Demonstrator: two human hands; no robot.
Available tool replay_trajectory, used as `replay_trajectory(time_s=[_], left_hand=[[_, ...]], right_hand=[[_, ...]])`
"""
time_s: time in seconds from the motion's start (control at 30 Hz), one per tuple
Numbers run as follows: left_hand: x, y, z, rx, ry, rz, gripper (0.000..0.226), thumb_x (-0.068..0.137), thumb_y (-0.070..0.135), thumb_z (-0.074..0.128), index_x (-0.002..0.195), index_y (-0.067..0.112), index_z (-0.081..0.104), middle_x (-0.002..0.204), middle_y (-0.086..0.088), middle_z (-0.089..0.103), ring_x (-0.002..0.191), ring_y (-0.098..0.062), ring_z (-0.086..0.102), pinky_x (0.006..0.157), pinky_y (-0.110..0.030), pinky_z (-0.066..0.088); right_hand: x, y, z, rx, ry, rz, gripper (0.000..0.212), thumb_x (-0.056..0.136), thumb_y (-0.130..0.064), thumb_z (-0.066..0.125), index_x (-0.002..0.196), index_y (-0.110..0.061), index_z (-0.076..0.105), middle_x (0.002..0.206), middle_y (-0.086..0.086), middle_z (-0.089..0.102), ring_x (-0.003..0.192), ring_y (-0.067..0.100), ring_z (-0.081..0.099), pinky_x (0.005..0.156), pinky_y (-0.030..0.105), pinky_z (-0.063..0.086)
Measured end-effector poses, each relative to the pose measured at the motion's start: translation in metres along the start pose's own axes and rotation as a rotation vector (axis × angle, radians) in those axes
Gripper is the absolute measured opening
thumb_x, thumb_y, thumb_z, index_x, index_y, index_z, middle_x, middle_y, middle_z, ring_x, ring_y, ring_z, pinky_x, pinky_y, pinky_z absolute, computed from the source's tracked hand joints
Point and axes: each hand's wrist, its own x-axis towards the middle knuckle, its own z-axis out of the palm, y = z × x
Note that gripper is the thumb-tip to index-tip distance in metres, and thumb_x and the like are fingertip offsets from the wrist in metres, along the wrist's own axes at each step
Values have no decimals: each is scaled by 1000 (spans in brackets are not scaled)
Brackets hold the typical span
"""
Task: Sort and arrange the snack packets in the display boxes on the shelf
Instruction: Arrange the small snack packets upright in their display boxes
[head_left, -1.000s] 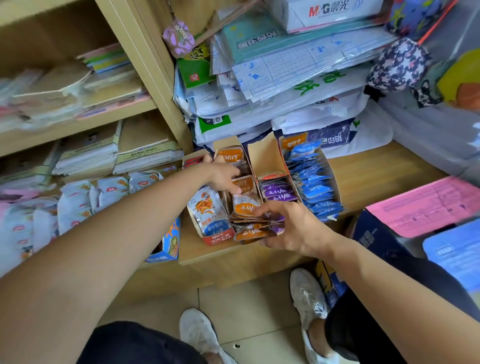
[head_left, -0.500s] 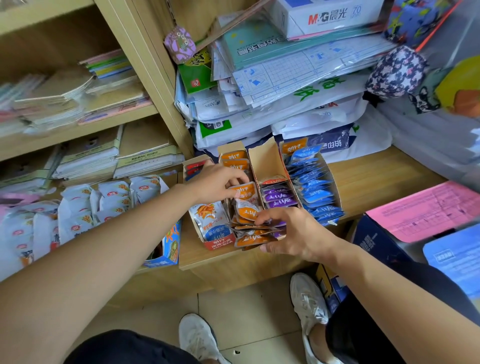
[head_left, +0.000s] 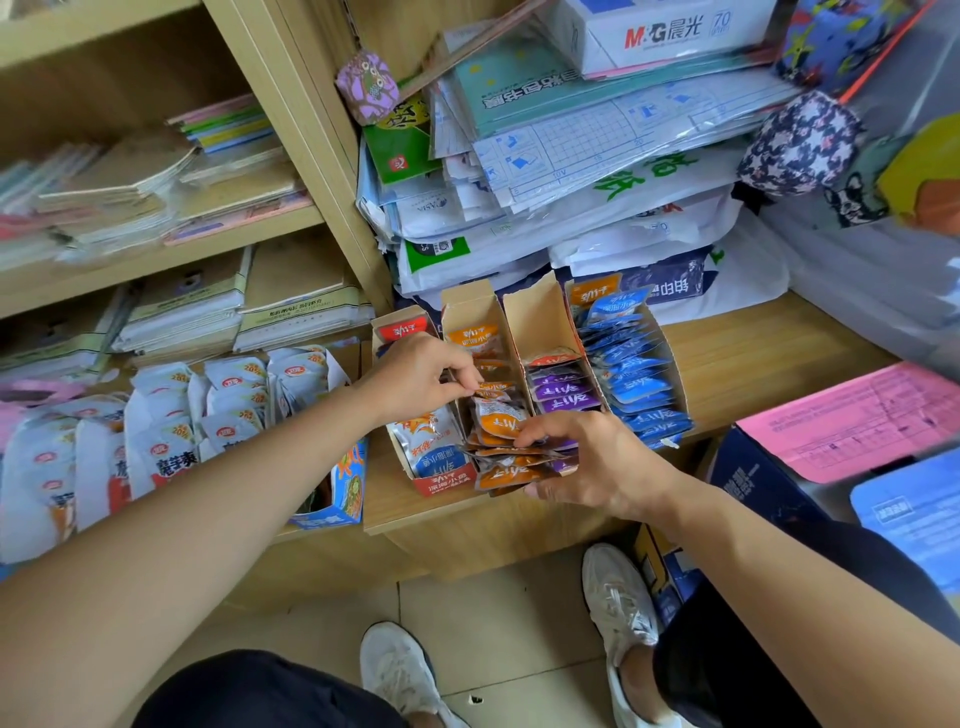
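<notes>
Several narrow cardboard display boxes stand side by side on a low wooden shelf (head_left: 769, 358). The orange-packet box (head_left: 470, 312) is second from the left. My left hand (head_left: 421, 376) reaches into it and pinches an orange packet (head_left: 491, 388) at its top edge. My right hand (head_left: 592, 462) grips a fanned stack of orange packets (head_left: 501, 460) at the box's front end. To the right stand a box of purple packets (head_left: 558, 389) and a box of blue packets (head_left: 636, 374). The leftmost box holds a blue and white packet (head_left: 431, 447).
White snack bags (head_left: 156, 441) fill the lower left shelf. Stacks of paper and notebooks (head_left: 571, 156) rise behind the boxes. A pink sheet (head_left: 857, 415) lies on a dark blue carton at right. My white shoes (head_left: 618, 597) stand on the tiled floor below.
My left hand moved down the orange box toward its front and took hold of a packet. My right hand stayed on the fanned stack, shifting slightly.
</notes>
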Motion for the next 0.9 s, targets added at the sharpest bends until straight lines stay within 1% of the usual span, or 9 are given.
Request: replay_trajectory(time_s=[0.17, 0.33, 0.43, 0.5, 0.57, 0.63, 0.73, 0.8, 0.9], left_hand=[[0, 4, 1, 100, 197, -51, 7, 86, 19, 78, 86, 26, 76, 81, 13, 72, 77, -8, 66, 71, -35, 56], [12, 10, 6, 268, 429, -110, 10, 84, 17, 76, 87, 26, 74, 78, 11, 71, 74, -19, 66, 73, -38, 54], [19, 10, 5, 212, 428, -217, 13, 86, 20, 74, 95, 30, 72, 90, 12, 74, 85, -16, 70, 71, -36, 57], [19, 7, 3, 93, 412, -260, 14, 87, 18, 75, 96, 29, 72, 93, 13, 74, 87, -10, 71, 73, -35, 58], [13, 4, 1, -37, 462, -285, 16, 86, 13, 76, 96, 25, 73, 93, 11, 73, 86, -7, 71, 75, -37, 60], [1, 3, 0, -169, 534, -316, 17, 85, 10, 76, 97, 22, 74, 92, 10, 73, 85, -4, 70, 77, -36, 61], [-21, 13, 3, -265, 590, -355, 18, 87, 10, 74, 98, 23, 73, 94, 16, 70, 89, 3, 65, 78, -26, 57], [-37, 22, 12, -232, 618, -335, 18, 86, 8, 72, 95, 24, 71, 91, 20, 66, 88, 4, 62, 75, -22, 54], [-50, 27, 33, -135, 601, -247, 15, 84, 11, 75, 93, 23, 72, 93, 16, 65, 91, -2, 58, 79, -29, 52]], right_hand=[[1, 1, 4, 23, 24, 14, 46, 77, -33, 85, 118, -34, 66, 110, -12, 67, 101, 9, 66, 89, 35, 58], [3, -5, 5, -68, 104, -17, 38, 85, -26, 78, 120, -31, 65, 106, -13, 69, 95, 5, 66, 86, 29, 57], [13, -13, 6, -110, 202, -31, 29, 88, -24, 74, 115, -26, 65, 100, -10, 72, 88, 6, 66, 81, 30, 57], [28, -17, 4, -139, 278, -30, 25, 89, -23, 73, 112, -23, 65, 100, -8, 72, 89, 9, 66, 78, 25, 54], [46, -21, 0, -160, 330, -19, 25, 89, -21, 73, 112, -20, 64, 101, -5, 72, 89, 11, 65, 74, 19, 50], [61, -22, -5, -165, 338, 9, 26, 91, -18, 71, 115, -15, 63, 103, -1, 72, 89, 12, 65, 73, 20, 51], [80, -24, -13, -195, 303, 34, 28, 92, -16, 69, 119, -13, 61, 107, 3, 71, 88, 12, 62, 74, 21, 50], [91, -26, -16, -189, 298, 29, 32, 92, -15, 70, 122, -15, 61, 110, 4, 71, 94, 15, 65, 82, 26, 55], [103, -27, -17, -235, 321, 4, 44, 90, -15, 71, 131, -19, 54, 116, 4, 70, 105, 21, 66, 92, 37, 56]])
